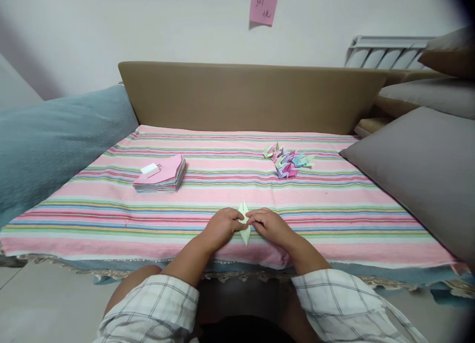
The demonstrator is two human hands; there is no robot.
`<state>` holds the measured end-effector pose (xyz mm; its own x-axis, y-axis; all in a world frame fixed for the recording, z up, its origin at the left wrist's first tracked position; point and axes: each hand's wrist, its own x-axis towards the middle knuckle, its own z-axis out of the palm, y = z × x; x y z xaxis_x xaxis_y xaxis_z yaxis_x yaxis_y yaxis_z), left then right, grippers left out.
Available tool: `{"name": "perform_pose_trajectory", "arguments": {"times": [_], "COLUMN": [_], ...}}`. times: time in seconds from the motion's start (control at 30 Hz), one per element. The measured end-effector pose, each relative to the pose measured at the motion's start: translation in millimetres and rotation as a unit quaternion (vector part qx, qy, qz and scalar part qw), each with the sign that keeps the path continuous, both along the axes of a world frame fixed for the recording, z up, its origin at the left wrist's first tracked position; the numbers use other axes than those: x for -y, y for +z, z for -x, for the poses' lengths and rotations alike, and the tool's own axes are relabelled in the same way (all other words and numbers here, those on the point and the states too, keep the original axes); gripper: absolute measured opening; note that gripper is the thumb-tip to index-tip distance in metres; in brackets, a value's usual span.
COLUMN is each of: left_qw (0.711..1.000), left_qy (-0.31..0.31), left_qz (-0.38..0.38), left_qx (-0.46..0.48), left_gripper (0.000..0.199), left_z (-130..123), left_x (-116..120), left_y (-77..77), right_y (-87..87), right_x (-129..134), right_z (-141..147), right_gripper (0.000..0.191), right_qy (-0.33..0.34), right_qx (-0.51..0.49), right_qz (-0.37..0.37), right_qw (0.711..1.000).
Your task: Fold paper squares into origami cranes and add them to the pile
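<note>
A pale green piece of folded origami paper (245,238) lies near the front edge of the striped cloth, narrow and diamond-shaped, its points toward and away from me. My left hand (223,227) grips its left side, thumb and fingers pressed together at the middle. From the right, my right hand (270,225) pinches the opposite edge with curled fingertips. Both hands partly cover the paper's centre, so the folds there are hidden. Beyond, to the right, sits a heap of small colourful paper cranes (287,164). A stack of coloured paper sheets (159,186) stands to the left.
A white plug adapter (150,170) rests on the paper stack. The striped cloth (222,160) covers a sofa seat with a brown backrest (252,98). Grey cushions (419,170) border the right, a blue-covered armrest (67,135) the left. A pink note (264,5) hangs on the wall.
</note>
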<state>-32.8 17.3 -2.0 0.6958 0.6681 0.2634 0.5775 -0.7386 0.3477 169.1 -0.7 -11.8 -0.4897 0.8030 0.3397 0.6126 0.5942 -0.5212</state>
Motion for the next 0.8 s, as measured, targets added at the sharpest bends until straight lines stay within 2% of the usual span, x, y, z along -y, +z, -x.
{"name": "perform_pose_trajectory", "arguments": {"times": [0.2,0.3,0.53,0.8], "left_qw": [0.997,0.994,0.988,0.977], "left_qy": [-0.05,-0.036,-0.067,-0.038], "left_qz": [0.058,0.103,0.111,0.192], "left_qx": [-0.024,-0.031,-0.079,-0.088], "left_gripper": [0.02,0.019,0.028,0.025], "left_z": [6.9,8.3,12.4,11.1], "left_x": [1.4,6.6,15.0,24.5], "left_y": [10.9,21.5,29.5,36.0], "right_y": [-0.8,-1.7,-4.1,-2.5], "right_x": [1.2,2.2,6.0,8.9], "right_z": [-2.3,-3.2,-4.8,-4.1], "right_gripper": [0.033,0.034,0.034,0.033], "right_qy": [0.003,0.005,0.017,0.025], "right_qx": [0.032,0.042,0.043,0.043], "right_qz": [-0.005,-0.002,-0.009,0.001], "right_qw": [0.999,0.999,0.999,0.999]}}
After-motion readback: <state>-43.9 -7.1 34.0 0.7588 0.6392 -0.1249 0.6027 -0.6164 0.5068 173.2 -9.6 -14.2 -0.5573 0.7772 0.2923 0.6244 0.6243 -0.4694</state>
